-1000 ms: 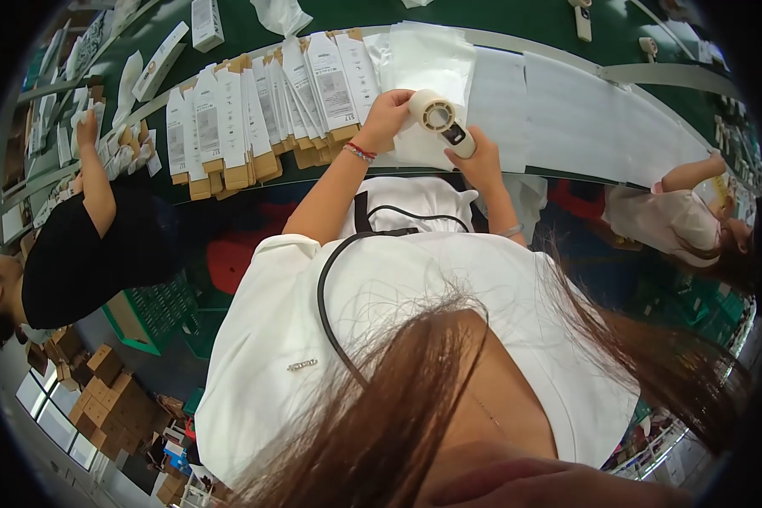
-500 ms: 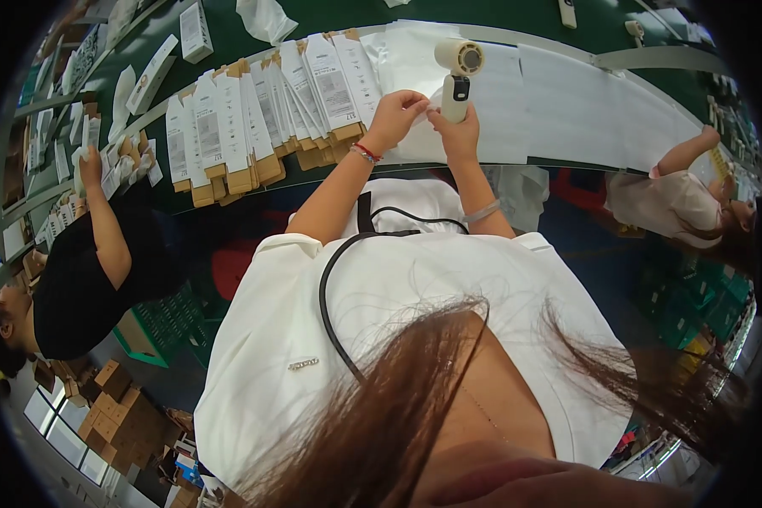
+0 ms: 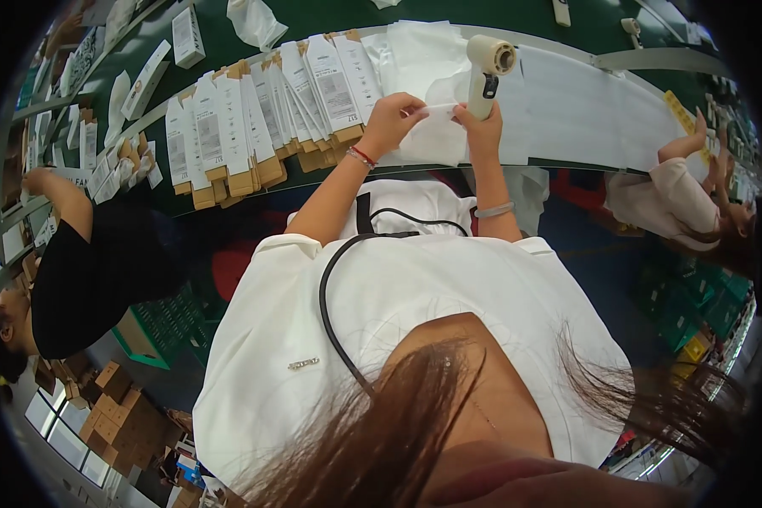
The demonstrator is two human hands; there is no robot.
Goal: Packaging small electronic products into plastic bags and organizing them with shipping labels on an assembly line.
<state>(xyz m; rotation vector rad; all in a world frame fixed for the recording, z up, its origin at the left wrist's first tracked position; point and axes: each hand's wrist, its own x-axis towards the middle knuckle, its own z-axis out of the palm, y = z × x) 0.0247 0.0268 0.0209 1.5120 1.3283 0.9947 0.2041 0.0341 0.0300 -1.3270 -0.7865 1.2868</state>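
A cream handheld fan point(image 3: 479, 95) with a round head stands nearly upright in my right hand point(image 3: 483, 132), leaning a little to the right. That hand's thumb and fingertips also pinch one edge of a thin translucent plastic bag point(image 3: 437, 129). My left hand point(image 3: 392, 124) pinches the bag's other edge, so its mouth is stretched between my hands. Below that edge, the bag lies over white sheeting and blends into it. Just left of my left hand, a row of flat white-and-brown cartons point(image 3: 317, 85) overlaps along the bench edge.
White sheeting point(image 3: 584, 102) covers the bench to the right. A crumpled white bag point(image 3: 256, 24) and an upright white box point(image 3: 188, 38) lie on the green belt beyond. Co-workers sit at left point(image 3: 93, 271) and right point(image 3: 673, 207). Another fan point(image 3: 631, 30) is at the far right.
My hands have moved apart, pulling the bag's edge taut between them. The fan has shifted right and tilted in my right hand. Both co-workers' arms have moved.
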